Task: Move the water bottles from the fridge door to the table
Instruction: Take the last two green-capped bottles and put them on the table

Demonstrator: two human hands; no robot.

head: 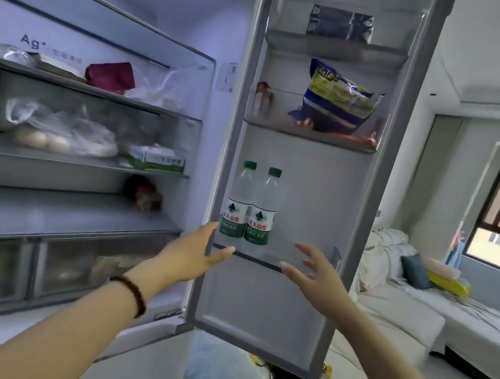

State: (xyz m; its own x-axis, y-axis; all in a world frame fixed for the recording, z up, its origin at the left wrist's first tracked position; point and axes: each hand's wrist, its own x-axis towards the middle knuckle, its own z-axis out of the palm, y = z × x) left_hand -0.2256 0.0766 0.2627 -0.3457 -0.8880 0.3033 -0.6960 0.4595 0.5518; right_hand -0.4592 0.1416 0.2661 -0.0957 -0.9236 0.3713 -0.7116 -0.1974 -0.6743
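- Living room, sofa point(421, 306) behind open fridge door point(316, 201).
- Two water bottles point(251, 204) upright, touching each other, left end of fridge door's lower shelf.
- Empty left hand point(194, 253) and right hand point(314, 274), fingers spread, before fridge door's lower shelf.
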